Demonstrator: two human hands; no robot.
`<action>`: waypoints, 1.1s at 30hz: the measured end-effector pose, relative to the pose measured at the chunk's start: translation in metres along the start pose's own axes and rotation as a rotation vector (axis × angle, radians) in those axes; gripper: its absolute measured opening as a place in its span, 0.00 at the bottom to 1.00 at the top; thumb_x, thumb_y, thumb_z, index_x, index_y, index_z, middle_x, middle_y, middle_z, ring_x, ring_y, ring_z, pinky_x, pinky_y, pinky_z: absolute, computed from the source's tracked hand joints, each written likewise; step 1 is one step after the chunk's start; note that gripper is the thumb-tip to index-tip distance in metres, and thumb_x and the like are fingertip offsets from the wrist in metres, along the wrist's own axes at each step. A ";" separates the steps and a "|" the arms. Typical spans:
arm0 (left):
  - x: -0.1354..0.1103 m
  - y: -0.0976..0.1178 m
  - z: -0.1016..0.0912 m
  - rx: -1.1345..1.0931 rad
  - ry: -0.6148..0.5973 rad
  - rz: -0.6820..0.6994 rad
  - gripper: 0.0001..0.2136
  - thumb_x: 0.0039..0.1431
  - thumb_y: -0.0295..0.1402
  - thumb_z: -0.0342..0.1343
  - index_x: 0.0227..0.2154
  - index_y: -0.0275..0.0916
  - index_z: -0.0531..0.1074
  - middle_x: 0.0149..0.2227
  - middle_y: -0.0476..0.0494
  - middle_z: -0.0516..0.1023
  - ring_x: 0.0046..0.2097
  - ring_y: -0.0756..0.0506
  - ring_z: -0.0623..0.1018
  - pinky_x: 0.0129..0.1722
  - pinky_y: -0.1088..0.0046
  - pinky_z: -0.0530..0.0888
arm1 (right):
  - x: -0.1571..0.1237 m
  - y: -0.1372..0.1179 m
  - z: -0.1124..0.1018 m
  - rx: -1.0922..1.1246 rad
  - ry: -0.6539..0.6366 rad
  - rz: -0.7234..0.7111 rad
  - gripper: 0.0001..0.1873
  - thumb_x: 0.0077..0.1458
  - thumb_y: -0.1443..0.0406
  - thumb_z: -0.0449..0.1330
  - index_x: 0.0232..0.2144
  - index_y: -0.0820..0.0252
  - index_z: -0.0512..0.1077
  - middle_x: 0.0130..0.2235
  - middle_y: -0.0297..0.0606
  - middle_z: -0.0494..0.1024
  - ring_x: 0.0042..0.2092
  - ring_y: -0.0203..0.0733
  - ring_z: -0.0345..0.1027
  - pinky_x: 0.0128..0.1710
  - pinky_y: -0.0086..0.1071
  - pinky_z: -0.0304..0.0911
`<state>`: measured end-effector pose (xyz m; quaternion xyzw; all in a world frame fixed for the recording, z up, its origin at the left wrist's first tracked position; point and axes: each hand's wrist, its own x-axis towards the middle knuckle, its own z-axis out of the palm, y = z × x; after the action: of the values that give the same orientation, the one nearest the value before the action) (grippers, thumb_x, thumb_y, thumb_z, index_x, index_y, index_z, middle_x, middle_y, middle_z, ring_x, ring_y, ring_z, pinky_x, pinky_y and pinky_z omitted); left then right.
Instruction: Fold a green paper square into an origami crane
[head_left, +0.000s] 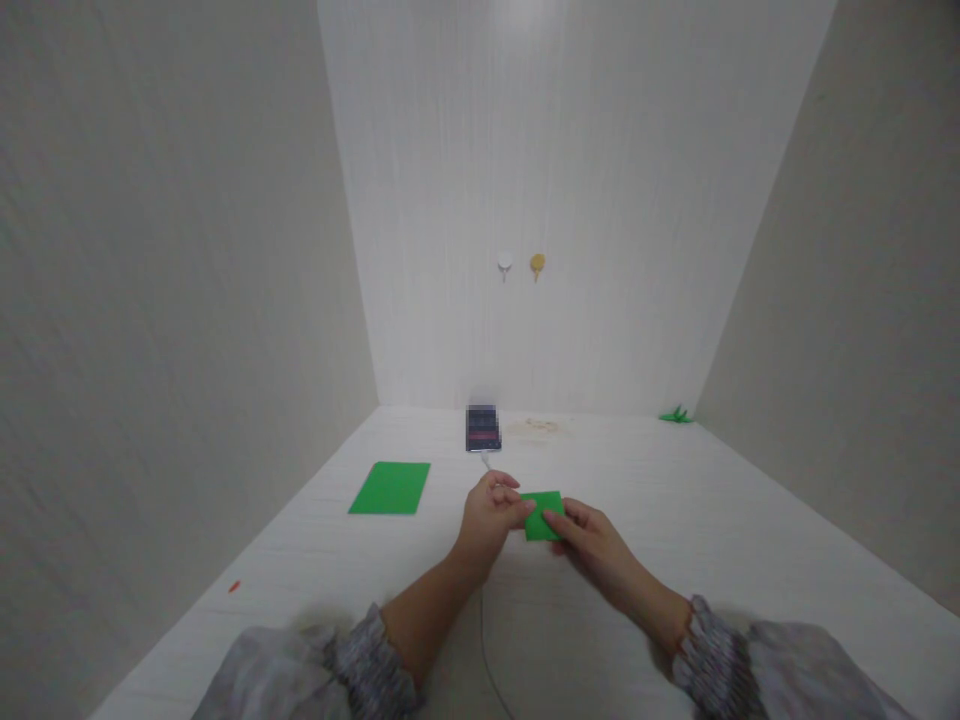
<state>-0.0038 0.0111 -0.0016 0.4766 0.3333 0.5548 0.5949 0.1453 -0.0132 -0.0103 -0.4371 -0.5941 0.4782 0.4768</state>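
Note:
A small folded green paper [541, 514] lies at the middle of the white table [675, 520], held between both hands. My left hand [489, 518] pinches its left edge with curled fingers. My right hand [589, 540] pinches its right lower edge with thumb and fingers. A flat green sheet [390, 488] lies apart to the left, untouched.
A phone [483, 428] with a white cable [489, 640] running toward me lies behind the hands. A small green folded figure [676, 415] sits at the far right corner. A tiny red scrap [234, 587] lies at left. Two round hooks [521, 264] hang on the back wall. Walls close in on both sides.

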 end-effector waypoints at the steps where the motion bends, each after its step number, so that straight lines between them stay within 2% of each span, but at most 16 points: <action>1: 0.000 -0.001 0.001 0.010 -0.024 -0.013 0.18 0.34 0.32 0.63 0.28 0.37 0.61 0.18 0.57 0.64 0.21 0.54 0.67 0.24 0.76 0.67 | 0.001 0.003 0.000 0.013 -0.019 0.009 0.14 0.46 0.56 0.56 0.27 0.62 0.69 0.23 0.33 0.68 0.23 0.32 0.59 0.22 0.26 0.55; 6: -0.001 -0.003 0.002 0.005 -0.048 -0.068 0.15 0.40 0.33 0.59 0.32 0.36 0.62 0.18 0.55 0.67 0.22 0.53 0.70 0.29 0.73 0.70 | 0.002 0.007 -0.003 0.061 -0.047 0.037 0.11 0.45 0.59 0.58 0.26 0.63 0.70 0.22 0.32 0.68 0.22 0.31 0.56 0.22 0.25 0.52; 11: -0.001 0.000 0.003 -0.019 -0.028 -0.001 0.13 0.43 0.31 0.57 0.33 0.37 0.62 0.18 0.55 0.68 0.23 0.53 0.70 0.29 0.74 0.70 | -0.002 0.000 -0.002 0.097 -0.057 0.027 0.10 0.45 0.60 0.58 0.25 0.62 0.71 0.21 0.32 0.66 0.23 0.31 0.55 0.22 0.25 0.51; 13: 0.002 0.003 -0.002 -0.020 0.028 0.019 0.14 0.43 0.32 0.57 0.34 0.36 0.62 0.20 0.52 0.70 0.25 0.51 0.72 0.30 0.73 0.70 | -0.003 -0.003 -0.002 0.114 -0.042 0.021 0.09 0.44 0.60 0.58 0.23 0.62 0.70 0.20 0.31 0.65 0.22 0.31 0.54 0.21 0.25 0.50; 16: 0.007 0.008 -0.010 -0.033 0.208 0.072 0.16 0.43 0.33 0.58 0.36 0.36 0.61 0.23 0.49 0.73 0.27 0.51 0.73 0.33 0.73 0.70 | -0.003 -0.005 -0.003 0.120 0.005 0.024 0.10 0.42 0.60 0.59 0.19 0.63 0.68 0.18 0.30 0.64 0.21 0.31 0.53 0.20 0.25 0.49; 17: 0.007 0.008 -0.012 -0.036 0.205 0.075 0.17 0.43 0.34 0.58 0.36 0.36 0.61 0.23 0.49 0.73 0.27 0.51 0.73 0.34 0.73 0.70 | -0.003 -0.005 -0.003 0.119 0.017 0.026 0.11 0.41 0.60 0.59 0.18 0.63 0.67 0.17 0.30 0.64 0.20 0.31 0.53 0.20 0.25 0.49; 19: 0.006 0.007 -0.010 -0.036 0.129 0.028 0.17 0.44 0.36 0.57 0.36 0.36 0.62 0.23 0.49 0.72 0.27 0.51 0.73 0.32 0.73 0.70 | -0.003 -0.006 -0.003 0.124 0.011 0.025 0.10 0.41 0.61 0.59 0.20 0.63 0.69 0.18 0.30 0.65 0.20 0.30 0.53 0.20 0.25 0.49; 22: 0.001 0.003 -0.001 0.008 -0.064 -0.103 0.15 0.44 0.40 0.56 0.31 0.34 0.65 0.22 0.49 0.71 0.24 0.51 0.72 0.26 0.73 0.70 | -0.003 -0.005 -0.003 0.145 -0.038 0.021 0.08 0.41 0.62 0.59 0.22 0.63 0.70 0.18 0.30 0.66 0.20 0.30 0.53 0.19 0.25 0.49; 25: -0.003 -0.002 0.004 0.050 -0.176 -0.138 0.15 0.39 0.37 0.61 0.29 0.33 0.67 0.23 0.48 0.73 0.24 0.51 0.72 0.25 0.74 0.69 | -0.003 -0.004 -0.003 0.142 -0.026 0.029 0.07 0.41 0.63 0.60 0.19 0.62 0.69 0.17 0.30 0.66 0.19 0.30 0.54 0.19 0.25 0.49; 29: -0.002 -0.003 0.001 0.037 -0.186 -0.176 0.15 0.36 0.35 0.63 0.27 0.32 0.67 0.22 0.47 0.73 0.23 0.50 0.73 0.26 0.73 0.70 | -0.002 -0.002 -0.005 0.103 0.065 0.042 0.11 0.42 0.61 0.60 0.16 0.62 0.67 0.15 0.29 0.64 0.19 0.30 0.53 0.19 0.25 0.48; 33: -0.001 -0.003 -0.001 -0.001 -0.188 -0.213 0.17 0.34 0.34 0.64 0.27 0.32 0.66 0.19 0.49 0.72 0.22 0.50 0.73 0.25 0.72 0.71 | -0.002 -0.003 -0.007 0.083 0.125 -0.006 0.13 0.44 0.59 0.59 0.15 0.62 0.67 0.16 0.30 0.64 0.20 0.32 0.55 0.22 0.26 0.49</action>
<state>-0.0040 0.0101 -0.0044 0.4882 0.3246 0.4413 0.6794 0.1521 -0.0144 -0.0073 -0.4443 -0.5440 0.4728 0.5321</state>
